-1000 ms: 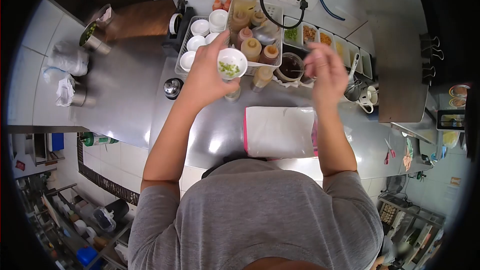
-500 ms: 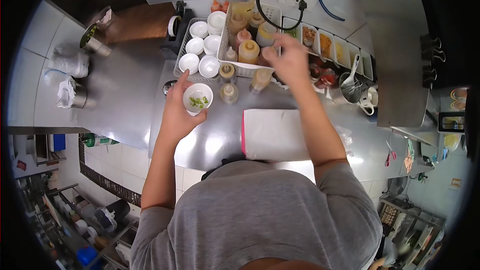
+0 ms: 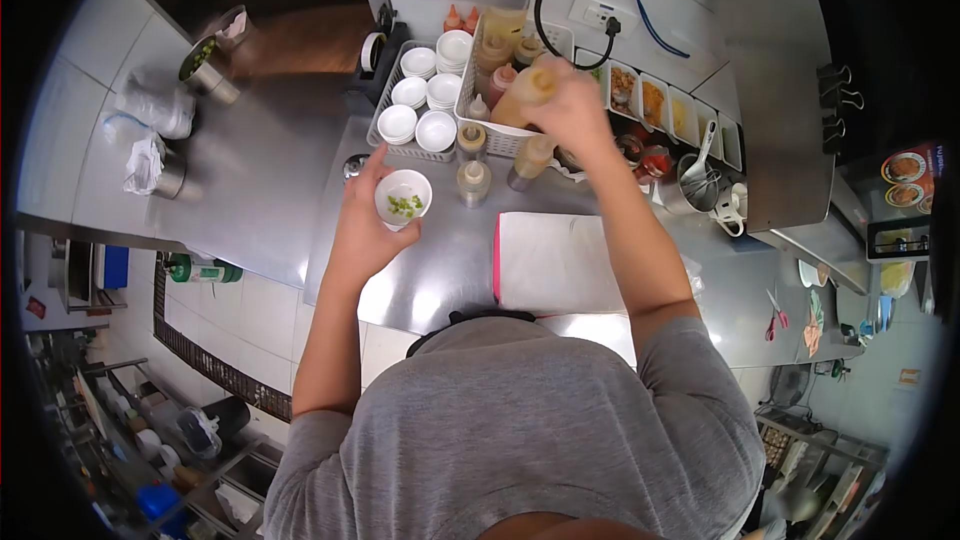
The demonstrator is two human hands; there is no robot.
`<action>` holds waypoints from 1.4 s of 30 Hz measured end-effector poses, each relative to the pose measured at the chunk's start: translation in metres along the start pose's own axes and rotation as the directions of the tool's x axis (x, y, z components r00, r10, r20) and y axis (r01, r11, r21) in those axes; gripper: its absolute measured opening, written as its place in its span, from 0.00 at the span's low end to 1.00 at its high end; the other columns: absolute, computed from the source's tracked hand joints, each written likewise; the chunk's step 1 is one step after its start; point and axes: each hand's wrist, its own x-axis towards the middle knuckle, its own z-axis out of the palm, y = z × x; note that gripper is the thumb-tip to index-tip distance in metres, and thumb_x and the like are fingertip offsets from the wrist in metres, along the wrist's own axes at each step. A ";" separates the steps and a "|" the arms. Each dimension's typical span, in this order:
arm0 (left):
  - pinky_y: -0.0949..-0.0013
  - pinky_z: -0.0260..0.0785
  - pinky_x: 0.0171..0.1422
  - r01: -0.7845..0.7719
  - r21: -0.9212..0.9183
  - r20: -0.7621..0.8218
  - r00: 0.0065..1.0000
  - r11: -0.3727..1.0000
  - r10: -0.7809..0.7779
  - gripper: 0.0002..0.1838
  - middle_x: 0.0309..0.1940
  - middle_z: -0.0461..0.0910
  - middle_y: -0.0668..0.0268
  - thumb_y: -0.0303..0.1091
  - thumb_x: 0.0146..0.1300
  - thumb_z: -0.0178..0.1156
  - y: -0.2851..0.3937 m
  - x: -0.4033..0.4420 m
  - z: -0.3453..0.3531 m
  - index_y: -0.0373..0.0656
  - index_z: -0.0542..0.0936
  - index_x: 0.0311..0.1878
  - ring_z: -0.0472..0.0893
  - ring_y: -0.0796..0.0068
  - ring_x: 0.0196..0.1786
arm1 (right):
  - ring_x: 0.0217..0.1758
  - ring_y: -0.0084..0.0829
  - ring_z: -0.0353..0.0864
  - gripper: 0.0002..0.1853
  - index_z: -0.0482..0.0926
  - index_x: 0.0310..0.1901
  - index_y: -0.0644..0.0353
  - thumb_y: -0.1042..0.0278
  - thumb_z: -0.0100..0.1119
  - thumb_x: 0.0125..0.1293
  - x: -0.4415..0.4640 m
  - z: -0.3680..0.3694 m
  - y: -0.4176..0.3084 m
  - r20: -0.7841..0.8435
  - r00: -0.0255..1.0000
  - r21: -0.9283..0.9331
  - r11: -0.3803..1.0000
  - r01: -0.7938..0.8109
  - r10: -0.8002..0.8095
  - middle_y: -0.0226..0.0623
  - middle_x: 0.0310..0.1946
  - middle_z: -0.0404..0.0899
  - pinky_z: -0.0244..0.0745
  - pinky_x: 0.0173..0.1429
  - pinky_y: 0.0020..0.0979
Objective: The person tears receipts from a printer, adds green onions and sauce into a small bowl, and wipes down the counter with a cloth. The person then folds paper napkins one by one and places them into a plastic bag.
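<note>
My left hand (image 3: 362, 225) is closed around the rim of a small white bowl (image 3: 392, 186), with chopped green onion (image 3: 405, 206) at its bottom. My right hand (image 3: 574, 112) grips a squeeze bottle (image 3: 513, 108) of yellowish sauce, tilted above the white basket (image 3: 505, 143); the fingers hide part of it. Other squeeze bottles stand inside that basket. On the steel counter before it are a dark-bottomed squeeze bottle (image 3: 531, 162), a pale squeeze bottle (image 3: 473, 183) and another brownish one (image 3: 471, 143).
Stacked white bowls (image 3: 436, 132) fill a basket at the left. Topping trays (image 3: 654, 105) line the wall at right, near a steel pot (image 3: 690, 185) with a ladle and whisk. A white package (image 3: 555, 265) lies in front of me. Scissors (image 3: 774, 315) lie far right.
My right hand has closed on the yellowish squeeze bottle and tilted it within the basket area. My left hand still holds the bowl. The whole view has shifted slightly.
</note>
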 end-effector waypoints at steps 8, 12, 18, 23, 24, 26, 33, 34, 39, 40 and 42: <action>0.57 0.63 0.64 0.011 -0.089 0.020 1.000 0.996 -0.010 0.49 0.49 0.76 0.54 0.29 0.39 0.69 -0.002 -0.015 -0.022 0.41 0.60 0.70 0.71 0.52 0.57 | 0.54 0.30 0.78 0.37 0.66 0.61 0.62 0.66 0.74 0.50 -0.032 -0.002 -0.032 -0.125 0.992 0.692 0.718 0.075 0.017 0.40 0.52 0.78 0.72 0.59 0.32; 0.55 0.61 0.66 -0.050 -0.021 0.032 0.998 0.999 0.050 0.48 0.50 0.76 0.53 0.31 0.40 0.68 0.008 -0.013 -0.040 0.41 0.60 0.70 0.71 0.49 0.57 | 0.56 0.38 0.75 0.35 0.70 0.59 0.57 0.71 0.72 0.46 -0.056 0.000 -0.066 -0.092 0.928 0.166 0.913 0.373 -0.362 0.39 0.52 0.77 0.68 0.63 0.37; 0.56 0.60 0.68 -0.203 -0.008 0.067 0.977 0.979 0.203 0.49 0.50 0.76 0.50 0.32 0.40 0.67 0.009 0.002 -0.054 0.41 0.59 0.70 0.72 0.49 0.57 | 0.63 0.34 0.68 0.25 0.72 0.56 0.48 0.71 0.56 0.53 -0.059 0.005 -0.122 0.220 0.646 -0.500 0.484 0.718 -0.731 0.33 0.52 0.73 0.54 0.72 0.50; 0.56 0.62 0.67 -0.223 -0.027 0.047 0.973 0.974 0.224 0.51 0.51 0.76 0.49 0.32 0.40 0.67 -0.006 0.002 -0.062 0.41 0.56 0.71 0.71 0.50 0.58 | 0.64 0.33 0.68 0.19 0.72 0.51 0.47 0.65 0.58 0.56 -0.055 0.015 -0.165 0.309 0.440 -0.716 0.098 0.691 -0.843 0.28 0.50 0.73 0.46 0.76 0.55; 0.56 0.63 0.66 -0.229 -0.027 0.045 0.972 0.973 0.230 0.51 0.51 0.75 0.49 0.32 0.40 0.67 -0.010 0.002 -0.063 0.41 0.55 0.71 0.71 0.50 0.58 | 0.64 0.33 0.67 0.19 0.72 0.51 0.46 0.65 0.58 0.56 -0.055 0.016 -0.170 0.326 0.414 -0.710 0.069 0.701 -0.850 0.27 0.51 0.73 0.46 0.76 0.55; 0.56 0.64 0.65 -0.243 -0.021 0.044 0.969 0.970 0.243 0.52 0.51 0.75 0.49 0.32 0.39 0.67 -0.019 0.000 -0.068 0.40 0.54 0.72 0.70 0.49 0.59 | 0.64 0.32 0.67 0.20 0.72 0.52 0.44 0.65 0.58 0.55 -0.057 0.022 -0.180 0.308 0.421 -0.723 0.078 0.686 -0.853 0.27 0.51 0.72 0.48 0.75 0.55; 0.56 0.65 0.65 -0.212 -0.064 0.058 0.975 0.975 0.216 0.55 0.53 0.75 0.50 0.32 0.40 0.67 -0.026 -0.010 -0.090 0.40 0.49 0.74 0.69 0.49 0.59 | 0.65 0.31 0.66 0.24 0.72 0.53 0.41 0.67 0.60 0.52 -0.056 0.025 -0.203 0.334 0.475 -0.755 0.071 0.652 -0.814 0.25 0.52 0.71 0.51 0.73 0.55; 0.56 0.65 0.65 -0.217 -0.072 0.063 0.973 0.973 0.222 0.55 0.53 0.75 0.51 0.32 0.40 0.67 -0.027 -0.012 -0.093 0.40 0.49 0.74 0.69 0.50 0.59 | 0.65 0.31 0.65 0.24 0.71 0.53 0.41 0.67 0.60 0.52 -0.059 0.027 -0.205 0.355 0.466 -0.758 0.042 0.651 -0.810 0.25 0.52 0.71 0.51 0.73 0.55; 0.58 0.64 0.65 -0.243 -0.049 0.067 0.967 0.969 0.246 0.57 0.53 0.76 0.53 0.32 0.40 0.68 -0.033 -0.015 -0.100 0.41 0.48 0.74 0.71 0.53 0.58 | 0.64 0.31 0.66 0.22 0.73 0.52 0.41 0.68 0.60 0.53 -0.065 0.029 -0.214 0.341 0.503 -0.749 0.094 0.656 -0.794 0.26 0.50 0.72 0.50 0.74 0.53; 0.58 0.63 0.65 -0.245 -0.050 0.072 0.966 0.968 0.248 0.57 0.53 0.76 0.53 0.32 0.40 0.68 -0.033 -0.015 -0.101 0.41 0.48 0.74 0.71 0.53 0.58 | 0.64 0.31 0.66 0.21 0.73 0.51 0.41 0.68 0.60 0.53 -0.066 0.030 -0.215 0.353 0.488 -0.741 0.081 0.667 -0.798 0.26 0.50 0.72 0.50 0.74 0.52; 0.58 0.63 0.66 -0.251 -0.048 0.076 0.964 0.967 0.254 0.57 0.52 0.76 0.54 0.32 0.40 0.68 -0.034 -0.014 -0.102 0.42 0.48 0.74 0.71 0.53 0.58 | 0.63 0.31 0.67 0.20 0.74 0.50 0.42 0.68 0.60 0.52 -0.067 0.031 -0.217 0.337 0.511 -0.742 0.111 0.661 -0.790 0.27 0.49 0.72 0.50 0.74 0.52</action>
